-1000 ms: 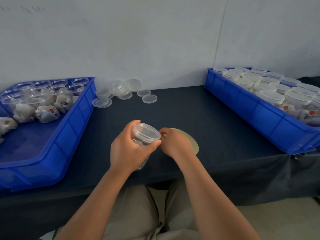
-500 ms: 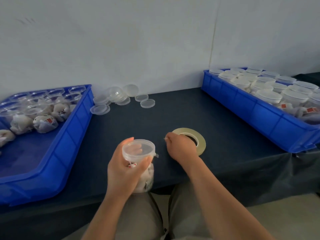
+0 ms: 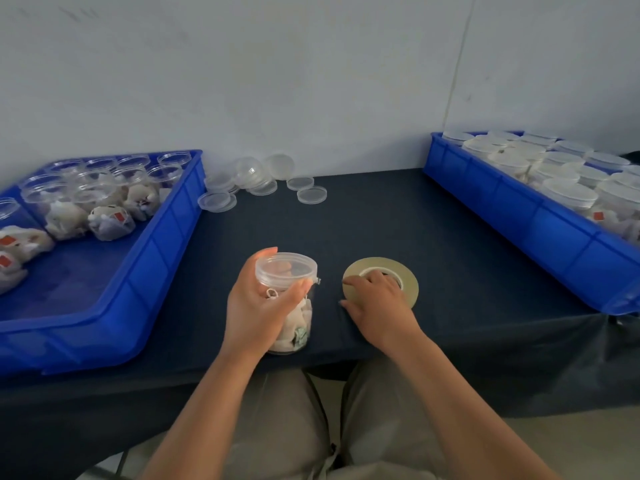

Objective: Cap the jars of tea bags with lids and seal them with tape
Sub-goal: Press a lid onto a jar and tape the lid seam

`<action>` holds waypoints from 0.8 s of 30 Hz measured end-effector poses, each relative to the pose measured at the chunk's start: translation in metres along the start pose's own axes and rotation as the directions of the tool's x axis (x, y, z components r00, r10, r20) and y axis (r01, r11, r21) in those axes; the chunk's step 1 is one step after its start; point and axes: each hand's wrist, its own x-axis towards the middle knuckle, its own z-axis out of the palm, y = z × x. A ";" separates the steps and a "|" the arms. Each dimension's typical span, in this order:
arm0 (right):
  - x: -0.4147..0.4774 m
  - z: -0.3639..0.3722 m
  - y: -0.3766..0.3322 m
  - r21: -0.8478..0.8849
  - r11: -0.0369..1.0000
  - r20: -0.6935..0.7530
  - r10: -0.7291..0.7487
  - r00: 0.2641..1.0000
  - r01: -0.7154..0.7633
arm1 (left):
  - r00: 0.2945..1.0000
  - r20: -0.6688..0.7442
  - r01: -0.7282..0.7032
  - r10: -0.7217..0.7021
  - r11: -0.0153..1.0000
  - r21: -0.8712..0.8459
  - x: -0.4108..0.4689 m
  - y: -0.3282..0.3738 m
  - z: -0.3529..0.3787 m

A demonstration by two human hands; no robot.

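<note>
**Item 1 – left hand (image 3: 259, 306).** Gripping the jar (image 3: 302, 344) round its upper half. The fingers are curling round the far side, and the thumb is pressing across the near side just under the lid (image 3: 286, 270). The jar is standing upright near the front edge of the table (image 3: 433, 230), with tea bags (image 3: 292, 323) showing below the thumb. The clear lid is sitting on the jar's mouth, above the fingertips. A small clear tab (image 3: 318, 280) is sticking out at the lid's rim, just past the thumb tip.

**Item 2 – right hand (image 3: 377, 306).** Lying over the tape roll (image 3: 367, 264), with the fingers bent and close together, covering the near half and part of the core. The forefinger is reaching along the left rim, and the thumb tip is resting on the cloth beside that rim. Whether the fingertips are dipping into the core cannot be told. The roll is lying flat, its far arc showing beyond the knuckles. A strip of cloth is separating it from the jar.

**Item 3 – loose lids (image 3: 311, 195).** Lying well beyond both sets of fingertips, by the wall (image 3: 311, 81).

**Item 4 – left bin (image 3: 166, 237).** Sitting outboard of the left hand's back and holding open jars (image 3: 104, 199) of tea bags.

**Item 5 – right bin (image 3: 554, 233).** Sitting well past the right hand's little finger and holding capped jars (image 3: 568, 195).
</note>
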 end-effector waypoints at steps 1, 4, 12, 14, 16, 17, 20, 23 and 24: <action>0.002 -0.005 0.000 0.035 0.999 0.033 0.013 0.999 -0.014 | 1.000 0.004 0.006 -0.006 1.000 -0.005 0.000 0.000 0.000; 0.000 -0.017 -0.004 0.273 0.962 -0.073 0.013 0.997 0.007 | 1.000 0.012 0.015 -0.015 1.000 0.002 0.002 0.000 0.000; -0.021 -0.012 -0.050 0.848 0.529 -0.058 0.032 0.998 0.033 | 1.000 0.025 -0.001 0.001 1.000 -0.009 0.002 -0.004 -0.003; -0.021 -0.007 -0.051 0.879 0.477 -0.053 0.039 0.998 0.028 | 1.000 0.024 -0.002 0.003 1.000 -0.020 0.002 -0.005 -0.004; -0.022 -0.003 -0.050 0.903 0.429 -0.051 0.032 0.998 0.032 | 0.999 0.035 -0.013 0.014 1.000 -0.019 0.002 -0.006 -0.005; -0.022 -0.003 -0.048 0.907 0.420 -0.056 0.031 0.998 0.038 | 0.999 0.041 -0.019 0.020 1.000 -0.017 0.002 -0.006 -0.005; -0.021 -0.005 -0.043 0.894 0.447 -0.051 0.034 0.998 0.030 | 0.997 0.069 -0.028 0.032 0.998 -0.054 0.005 -0.007 -0.007; -0.018 -0.011 -0.038 0.860 0.510 -0.024 0.008 1.000 0.016 | 0.990 0.131 -0.038 0.052 0.994 -0.103 0.008 -0.009 -0.012; -0.016 -0.013 -0.037 0.859 0.512 -0.004 -0.009 1.000 0.008 | 0.986 0.156 -0.040 0.059 0.992 -0.119 0.010 -0.010 -0.014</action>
